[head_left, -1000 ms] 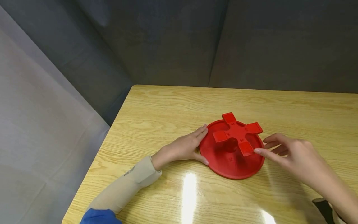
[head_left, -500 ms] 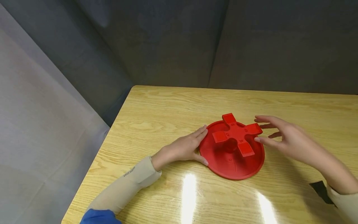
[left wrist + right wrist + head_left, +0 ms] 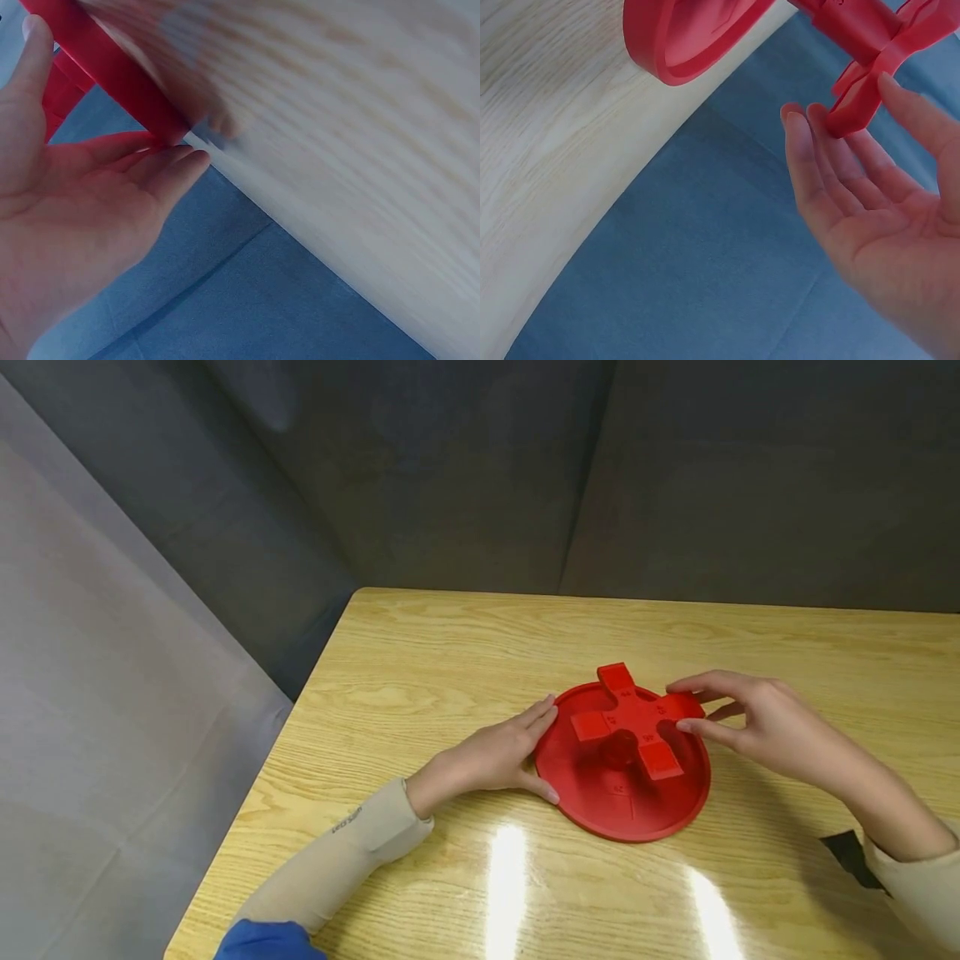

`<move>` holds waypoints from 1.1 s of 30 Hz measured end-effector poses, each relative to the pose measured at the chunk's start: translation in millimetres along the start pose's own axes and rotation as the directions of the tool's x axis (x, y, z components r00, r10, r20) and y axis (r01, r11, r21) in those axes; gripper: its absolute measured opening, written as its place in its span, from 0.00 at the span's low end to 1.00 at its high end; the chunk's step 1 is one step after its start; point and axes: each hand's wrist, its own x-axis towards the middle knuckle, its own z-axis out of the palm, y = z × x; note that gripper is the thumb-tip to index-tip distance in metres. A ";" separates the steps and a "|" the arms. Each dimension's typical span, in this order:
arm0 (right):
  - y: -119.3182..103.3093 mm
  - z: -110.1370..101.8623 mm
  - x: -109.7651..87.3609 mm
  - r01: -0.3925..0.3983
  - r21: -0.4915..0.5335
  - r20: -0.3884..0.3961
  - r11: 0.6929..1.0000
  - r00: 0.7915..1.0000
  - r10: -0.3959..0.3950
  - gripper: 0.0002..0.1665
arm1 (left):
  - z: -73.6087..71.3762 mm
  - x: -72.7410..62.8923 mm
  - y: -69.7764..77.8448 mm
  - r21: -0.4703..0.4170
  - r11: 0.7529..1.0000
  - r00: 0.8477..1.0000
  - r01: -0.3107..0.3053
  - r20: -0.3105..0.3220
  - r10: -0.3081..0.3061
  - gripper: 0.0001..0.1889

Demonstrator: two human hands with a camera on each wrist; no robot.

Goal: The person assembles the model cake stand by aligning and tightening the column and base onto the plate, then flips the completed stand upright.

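Observation:
A red round base [image 3: 632, 820] with a raised rim lies on the wooden table. From its middle rises a short thick post [image 3: 618, 750], topped by a red four-armed cross piece [image 3: 637, 714] with small numbers on its arms. My left hand [image 3: 498, 756] rests against the base's left rim, fingers nearly straight and thumb spread toward the front. My right hand [image 3: 765, 727] pinches the cross piece's right arm between thumb and fingers. The right wrist view shows the thumb [image 3: 911, 112] on one face of that arm and the fingers [image 3: 832, 165] on the other.
The wooden table [image 3: 420, 668] ends at a rounded far left corner. Dark grey cloth [image 3: 465, 477] hangs behind it, and a paler cloth [image 3: 112, 710] is on the left. A small black patch [image 3: 853, 858] shows beside the right sleeve.
My right hand has moved up and to the left, from beside the base's right rim onto the cross piece's right arm, and taken hold of it. The left hand stays at the rim.

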 end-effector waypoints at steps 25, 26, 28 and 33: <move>-65.8 29.2 -26.6 -0.066 -0.199 -0.127 0.978 0.991 0.042 0.35 | 1.0 1.2 0.3 0.007 1.000 1.000 -0.007 -0.011 0.007 0.61; -68.6 30.1 -27.0 -0.088 -0.203 -0.128 0.975 0.990 0.063 0.34 | 0.9 1.3 0.2 0.010 1.000 1.000 -0.007 -0.010 0.007 0.61; -72.4 31.6 -27.4 -0.109 -0.203 -0.135 0.973 0.987 0.082 0.33 | 0.7 1.6 0.1 0.012 1.000 1.000 -0.005 -0.008 0.005 0.61; -74.9 30.6 -29.7 -0.128 -0.174 -0.142 0.976 0.984 0.104 0.32 | 0.9 2.1 -0.2 0.017 1.000 1.000 -0.007 -0.003 0.007 0.61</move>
